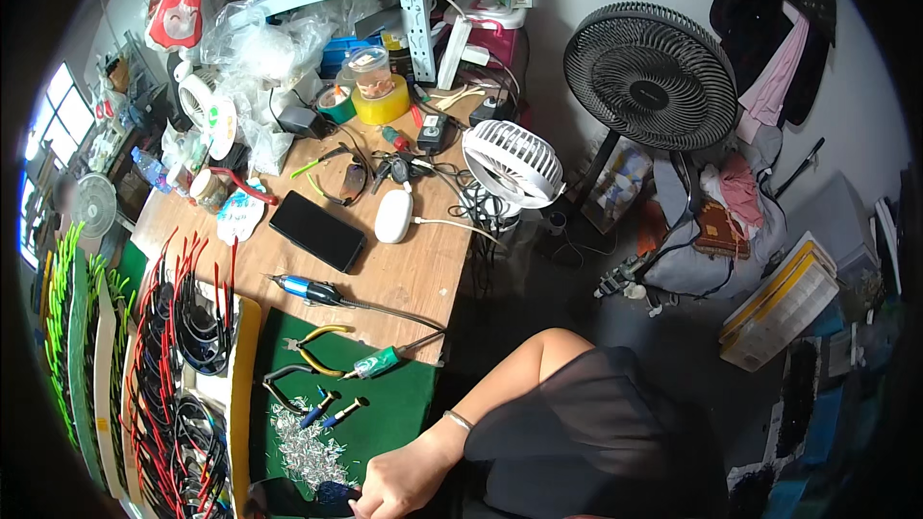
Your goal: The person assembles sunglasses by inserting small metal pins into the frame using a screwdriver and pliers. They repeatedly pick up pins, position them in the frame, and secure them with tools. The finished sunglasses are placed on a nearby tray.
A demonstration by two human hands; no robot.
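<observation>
My right hand (396,482) is low in the picture, its forearm reaching in from the right with a bangle (458,420) at the wrist. Its fingers are curled closed at the edge of a dark blue object (336,494), too cut off to name. Just beyond lies a heap of small silvery metal pieces (310,450) on a green mat (399,408). Two blue-and-black handles (332,410) rest against the heap. Yellow-handled pliers (322,351) and a green-handled tool with a cable (375,362) lie farther up the mat. My left hand does not show.
Bundles of red and black wires (183,365) fill a box on the left. A blue pen-like tool (306,288), a phone (318,231) and a white fan (512,163) are on the wooden table (409,279). A large black fan (650,77) stands at the right.
</observation>
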